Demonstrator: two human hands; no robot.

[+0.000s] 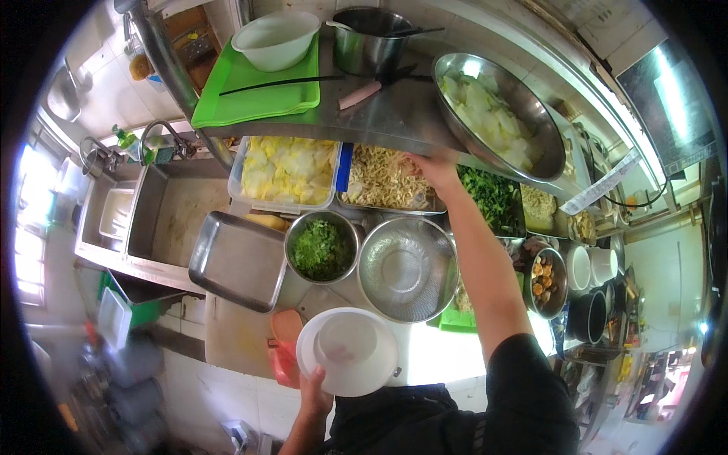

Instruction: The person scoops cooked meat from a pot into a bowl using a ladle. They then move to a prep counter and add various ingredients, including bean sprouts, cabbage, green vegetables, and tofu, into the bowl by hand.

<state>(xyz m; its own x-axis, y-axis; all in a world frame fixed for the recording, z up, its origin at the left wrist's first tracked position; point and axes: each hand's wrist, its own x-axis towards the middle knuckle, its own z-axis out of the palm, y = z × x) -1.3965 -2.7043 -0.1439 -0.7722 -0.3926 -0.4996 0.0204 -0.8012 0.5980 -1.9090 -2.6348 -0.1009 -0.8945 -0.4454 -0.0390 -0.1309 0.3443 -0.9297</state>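
My left hand [316,392] grips the near-left rim of a white plastic bowl [381,364], its thumb over the edge and the other fingers showing faintly through the base. Nothing lies inside that bowl. Under the raised steel shelf, my right hand [437,169] reaches into a metal tray of pale shredded food [381,176], perhaps mushrooms. Its fingertips are at the shreds; whether they pinch any is unclear. Just right of the wrist sits a tray of chopped greens [486,196]. Between my arms stand a perforated steel colander [405,270] and a steel pot of chopped green herbs [321,250].
Overhead, the steel shelf [392,122] carries a tilted steel bowl of sliced pale vegetable [500,125], a knife [361,95] and green trays [256,105]. A tub of cut cabbage [287,170], a shallow steel tray [239,261] and a sink [182,210] stand left.
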